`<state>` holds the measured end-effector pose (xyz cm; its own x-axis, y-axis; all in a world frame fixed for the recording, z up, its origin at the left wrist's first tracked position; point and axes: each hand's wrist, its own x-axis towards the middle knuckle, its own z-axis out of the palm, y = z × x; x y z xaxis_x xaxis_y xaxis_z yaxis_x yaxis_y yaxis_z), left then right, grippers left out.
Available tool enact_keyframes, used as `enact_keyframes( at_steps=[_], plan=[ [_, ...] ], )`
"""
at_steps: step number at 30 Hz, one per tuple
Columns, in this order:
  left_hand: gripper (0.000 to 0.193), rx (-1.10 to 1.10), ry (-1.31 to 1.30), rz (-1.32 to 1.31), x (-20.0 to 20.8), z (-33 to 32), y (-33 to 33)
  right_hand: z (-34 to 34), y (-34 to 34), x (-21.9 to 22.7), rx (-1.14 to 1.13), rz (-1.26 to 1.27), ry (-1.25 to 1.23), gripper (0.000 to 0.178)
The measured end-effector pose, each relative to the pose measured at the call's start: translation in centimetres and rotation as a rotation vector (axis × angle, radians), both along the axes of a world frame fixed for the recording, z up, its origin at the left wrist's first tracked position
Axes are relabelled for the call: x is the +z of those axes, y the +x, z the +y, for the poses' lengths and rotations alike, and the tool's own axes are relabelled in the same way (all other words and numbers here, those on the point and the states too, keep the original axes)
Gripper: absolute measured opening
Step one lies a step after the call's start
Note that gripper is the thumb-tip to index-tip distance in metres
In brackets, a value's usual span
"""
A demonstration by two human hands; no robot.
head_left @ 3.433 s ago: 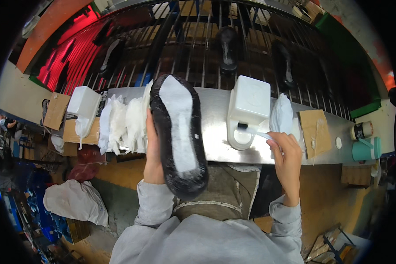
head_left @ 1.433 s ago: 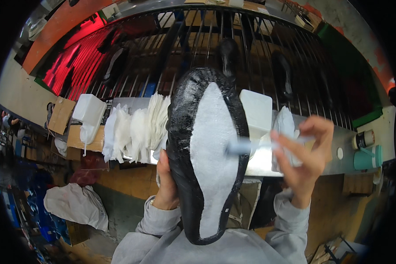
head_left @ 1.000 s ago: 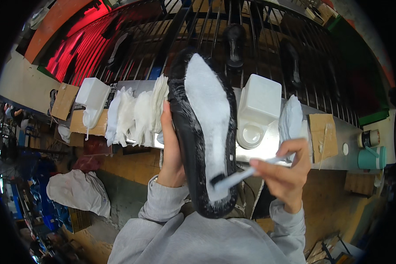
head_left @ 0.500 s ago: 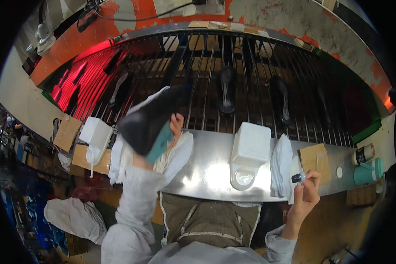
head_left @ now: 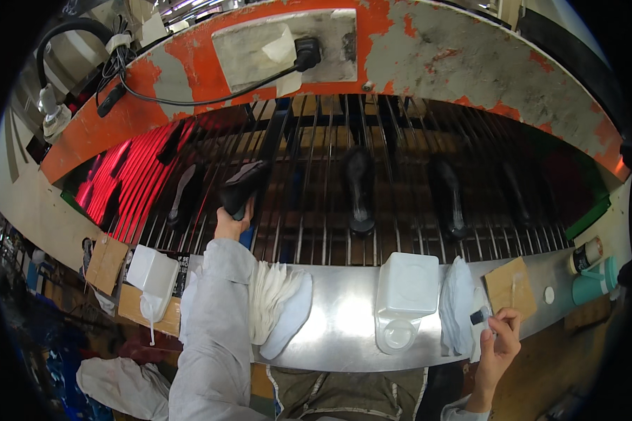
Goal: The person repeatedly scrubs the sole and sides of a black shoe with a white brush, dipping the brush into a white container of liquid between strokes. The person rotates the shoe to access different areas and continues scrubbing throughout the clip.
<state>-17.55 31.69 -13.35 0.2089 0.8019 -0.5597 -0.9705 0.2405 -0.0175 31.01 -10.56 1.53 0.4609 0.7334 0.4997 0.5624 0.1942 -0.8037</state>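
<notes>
My left hand [head_left: 232, 226] reaches forward over the conveyor of metal rods, its fingers wrapped round the near end of a black shoe [head_left: 243, 182]. A bit of teal shows under the shoe beside my palm. Whether the shoe touches the rods I cannot tell. Lower right, my right hand [head_left: 497, 347] pinches a small dark-tipped applicator [head_left: 479, 317], perhaps a brush, above a folded white cloth [head_left: 457, 309]. Other black shoes lie sole up on the rods, including one in the middle [head_left: 359, 193] and one further right [head_left: 448, 196].
The steel ledge [head_left: 340, 309] carries a white plastic container [head_left: 409, 284], a stack of white cloths [head_left: 277, 298] and cardboard [head_left: 510, 289]. Another white container [head_left: 152, 275] stands left, and a teal mug [head_left: 595, 281] right. Red light glows at the conveyor's left beneath an orange-grey hood [head_left: 463, 67].
My left hand has carried the black shoe forward from above the ledge to over the rods. My right hand keeps the applicator near the folded cloth. The view has tilted up.
</notes>
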Motion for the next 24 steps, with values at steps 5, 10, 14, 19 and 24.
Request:
enact_keyframes(
  at_steps=[5,10,14,19,24],
  plan=[
    [0.071,0.186,-0.296,0.382,3.3,-4.8,-1.1,2.3,-1.0,-0.7,0.119,0.042,-0.030,0.026],
    [0.107,-0.105,-0.383,0.516,8.2,-4.7,1.9,3.6,-0.5,-1.3,0.132,0.042,-0.047,0.023],
    [0.122,-0.150,-0.373,0.613,9.6,0.8,3.8,3.7,0.3,-1.6,0.093,0.090,-0.017,0.022],
    [0.072,-0.202,0.706,0.858,5.1,4.4,7.3,2.2,1.5,-1.2,0.019,0.054,-0.049,0.021],
    [0.102,-0.939,0.759,1.495,3.0,3.1,19.1,1.0,2.3,-1.2,-0.035,0.059,-0.058,0.021]
  ],
)
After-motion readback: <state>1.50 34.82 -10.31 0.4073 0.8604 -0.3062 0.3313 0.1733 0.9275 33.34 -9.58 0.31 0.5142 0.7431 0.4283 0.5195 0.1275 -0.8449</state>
